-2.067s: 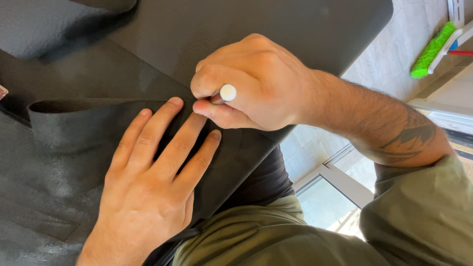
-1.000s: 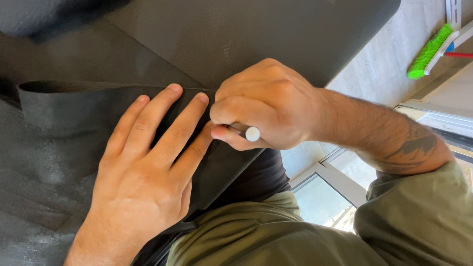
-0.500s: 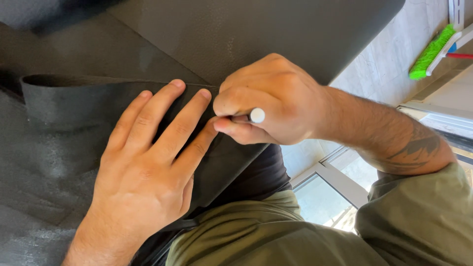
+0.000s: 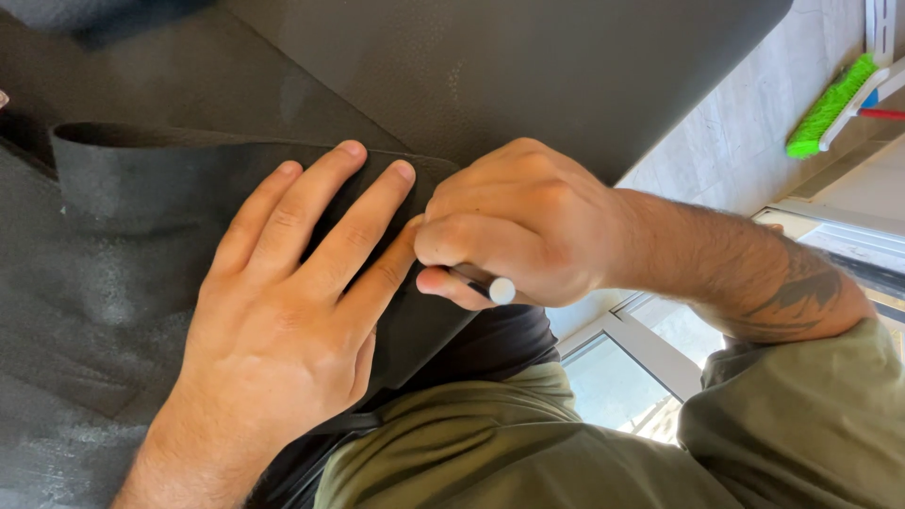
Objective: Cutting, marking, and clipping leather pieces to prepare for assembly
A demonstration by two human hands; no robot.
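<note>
My left hand lies flat, fingers spread, on a folded piece of black fabric and presses it down. My right hand is closed around a thin dark pen with a white end; its tip is hidden under the fist, right beside my left fingertips at the fabric's edge. The fabric rests on a dark leather-like sheet spread across my lap.
A green-bristled brush lies on the pale tiled floor at the upper right, next to a white frame. A glass door frame shows below my right forearm. My olive-green sleeve and trousers fill the lower right.
My right hand with the pen has slid down along the fabric's edge and turned, while the left hand stays pressed flat; the view has shifted slightly.
</note>
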